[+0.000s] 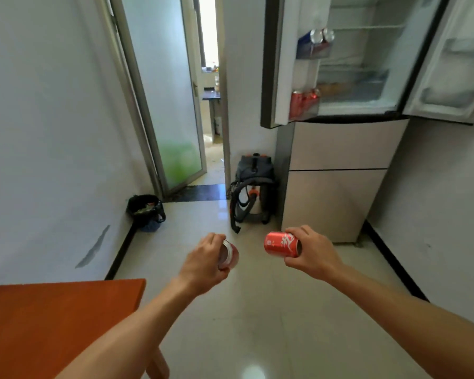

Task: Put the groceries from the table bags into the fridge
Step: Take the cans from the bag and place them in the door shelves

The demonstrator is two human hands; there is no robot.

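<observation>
My left hand grips a red soda can, its silver end turned toward me. My right hand holds a second red can lying sideways, label facing up. Both hands are out over the floor, a short way in front of the fridge. Its two upper doors stand open. The left door carries red and blue cans in the upper bin and red cans in the lower bin. The right door has empty-looking bins. The inner shelves are blurred.
An orange-brown table corner is at lower left. A grey and orange backpack leans against the fridge's left side. A black-lined waste bin sits by the left wall. A glass door stands open onto another room.
</observation>
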